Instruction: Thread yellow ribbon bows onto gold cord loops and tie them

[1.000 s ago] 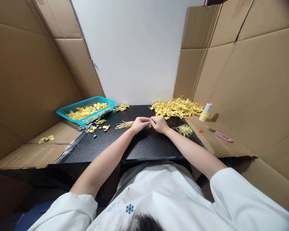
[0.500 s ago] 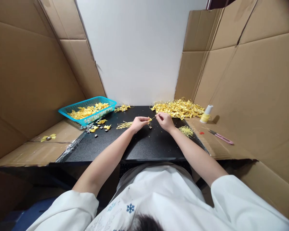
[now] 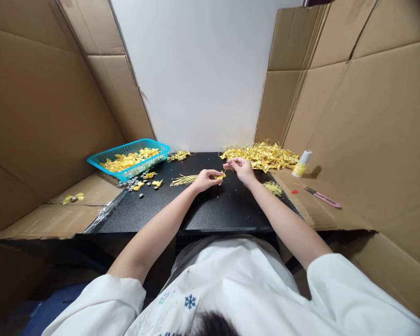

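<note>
My left hand is closed over the black table, pinching a small yellow ribbon bow between thumb and fingers. Just below the bow hangs a small silvery bead. To its right, my right hand has thumb and forefinger together on a thin yellow cord that rises from the bow. The cord's exact path at the fingertips is too small to follow. Beside my left hand lies a bundle of cut golden cords. Behind my right hand spreads a heap of yellow ribbon bows.
A turquoise basket of yellow bows stands at the left, with silvery beads before it. On the right are yellow thread scraps, a thread cone and a pink-handled cutter. Cardboard walls flank the table.
My right hand has turned, its fingertips slightly closer to the left hand and its other fingers more extended. The bow has shifted a little to the right. The whole view has moved slightly.
</note>
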Motion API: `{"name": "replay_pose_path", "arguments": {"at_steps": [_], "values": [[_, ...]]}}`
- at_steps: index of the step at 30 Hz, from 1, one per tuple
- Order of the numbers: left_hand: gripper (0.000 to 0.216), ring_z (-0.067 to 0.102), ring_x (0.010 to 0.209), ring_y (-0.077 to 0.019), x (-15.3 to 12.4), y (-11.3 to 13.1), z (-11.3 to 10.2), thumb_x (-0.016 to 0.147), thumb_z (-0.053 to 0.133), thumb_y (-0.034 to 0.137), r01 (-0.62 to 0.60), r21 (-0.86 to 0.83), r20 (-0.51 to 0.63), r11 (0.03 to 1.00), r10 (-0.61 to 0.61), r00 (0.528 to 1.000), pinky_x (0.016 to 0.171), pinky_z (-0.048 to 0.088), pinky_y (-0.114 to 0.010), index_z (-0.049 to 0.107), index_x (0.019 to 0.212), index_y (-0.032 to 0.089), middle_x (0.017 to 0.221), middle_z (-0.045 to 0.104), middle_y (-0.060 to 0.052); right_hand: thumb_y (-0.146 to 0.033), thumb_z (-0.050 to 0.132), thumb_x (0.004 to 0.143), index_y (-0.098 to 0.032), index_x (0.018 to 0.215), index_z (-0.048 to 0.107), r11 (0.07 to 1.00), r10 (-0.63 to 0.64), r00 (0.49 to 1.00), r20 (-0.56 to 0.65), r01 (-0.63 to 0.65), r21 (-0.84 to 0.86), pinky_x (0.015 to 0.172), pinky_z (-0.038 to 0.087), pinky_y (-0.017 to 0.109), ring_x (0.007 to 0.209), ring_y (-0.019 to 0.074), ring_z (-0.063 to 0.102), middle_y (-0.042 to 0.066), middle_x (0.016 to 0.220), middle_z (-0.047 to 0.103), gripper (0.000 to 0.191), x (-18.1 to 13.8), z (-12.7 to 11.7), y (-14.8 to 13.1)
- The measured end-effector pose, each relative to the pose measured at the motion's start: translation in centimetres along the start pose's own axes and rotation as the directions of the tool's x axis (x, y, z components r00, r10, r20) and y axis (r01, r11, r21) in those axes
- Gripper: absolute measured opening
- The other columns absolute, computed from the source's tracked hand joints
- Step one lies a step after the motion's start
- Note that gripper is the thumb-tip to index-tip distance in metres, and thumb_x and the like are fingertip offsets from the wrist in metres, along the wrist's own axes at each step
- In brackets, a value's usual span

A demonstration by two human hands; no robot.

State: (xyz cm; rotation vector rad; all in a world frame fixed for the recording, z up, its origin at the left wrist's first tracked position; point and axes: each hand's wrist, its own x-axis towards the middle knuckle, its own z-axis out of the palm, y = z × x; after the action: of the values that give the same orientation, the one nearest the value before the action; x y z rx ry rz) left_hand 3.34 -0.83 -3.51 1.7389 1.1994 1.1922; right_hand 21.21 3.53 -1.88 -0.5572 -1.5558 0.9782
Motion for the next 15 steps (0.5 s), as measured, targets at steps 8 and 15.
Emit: {"name": "replay_pose_path", "arguments": {"at_steps": [8,15], "values": [[0.032,0.064,0.076,-0.0191,0.03,0.35,0.17,0.068,0.074,0.046,-0.119,0.104,0.004,0.987,0.119,0.993,0.067,0.046,-0.024,0.075,0.076,0.015,0.080,0.073,-0.005,-0.061,0.071,0.069,-0.020,0.074,0.060,0.996,0.022,0.985,-0.171,-0.007,0.084,0.064,0.057,0.030,0.057,0.0135,0.064,-0.001,0.059,0.064,0.043,0.42,-0.42,-0.09],[0.028,0.064,0.074,-0.0191,0.25,0.52,0.61,0.072,0.072,0.044,-0.181,0.146,0.020,0.972,0.180,0.983,0.067,0.045,-0.025,0.075,0.072,0.016,0.076,0.071,-0.005,-0.054,0.068,0.076,-0.020,0.077,0.056,0.994,0.047,0.968,-0.247,-0.021,0.108,0.066,0.055,0.030,0.058,0.0125,0.061,-0.002,0.061,0.061,0.036,0.62,-0.69,-0.39]]}}
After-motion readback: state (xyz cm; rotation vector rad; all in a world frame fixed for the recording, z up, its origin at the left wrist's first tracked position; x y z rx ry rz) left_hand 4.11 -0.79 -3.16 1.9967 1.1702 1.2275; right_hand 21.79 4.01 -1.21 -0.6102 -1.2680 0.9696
